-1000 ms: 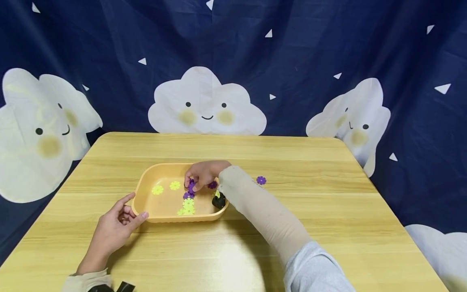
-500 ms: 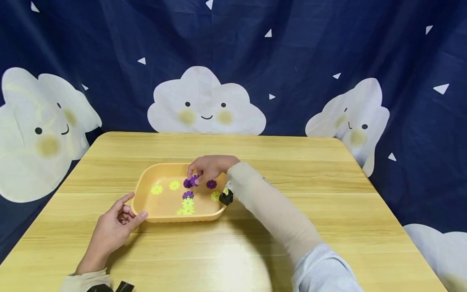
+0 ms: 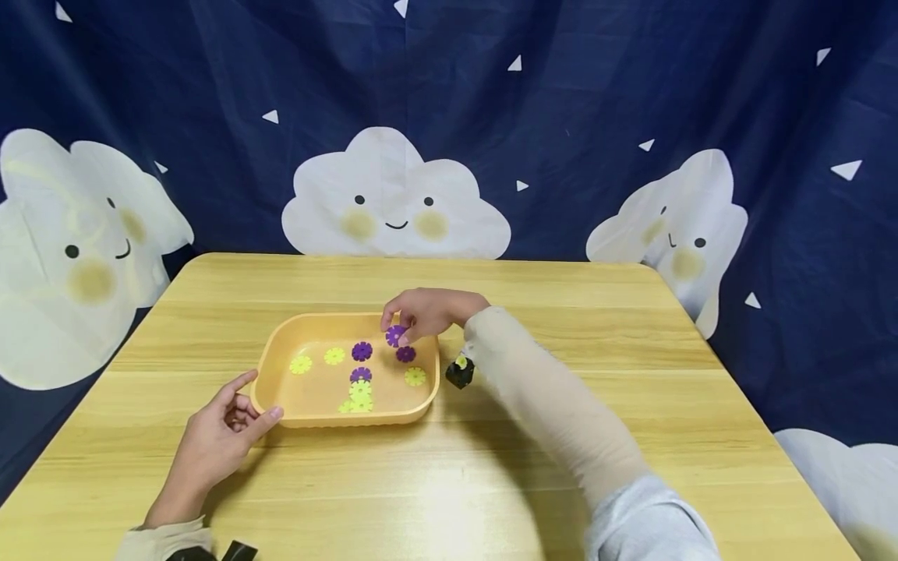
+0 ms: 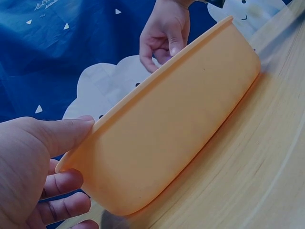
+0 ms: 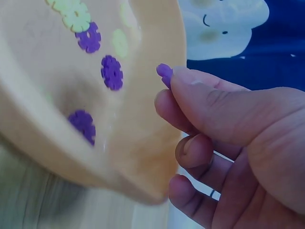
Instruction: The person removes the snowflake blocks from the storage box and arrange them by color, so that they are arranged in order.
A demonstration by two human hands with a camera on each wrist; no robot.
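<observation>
A purple snowflake disc (image 3: 395,336) is pinched between the thumb and forefinger of my right hand (image 3: 428,313), raised over the far right part of the orange tray (image 3: 309,421). My left hand (image 3: 217,440) grips the tray's left end, thumb on the rim and fingers curled beneath, as the left wrist view shows. Inside the tray lie more purple discs, one in the middle (image 5: 112,73) and one near the right wall (image 5: 82,127). Another purple disc (image 3: 361,375) adjoins a cluster of yellow discs (image 3: 361,396) at the near side.
Loose yellow discs lie in the tray, two at the left (image 3: 301,365) and one at the right (image 3: 415,376). The tray stands on a wooden table (image 3: 561,436). Behind the table hangs a dark blue cloth (image 3: 575,93) with smiling clouds.
My right hand has lifted a purple disc from the tray's middle and moved right and away from me, leaving another purple disc there. My left hand has kept its place on the tray.
</observation>
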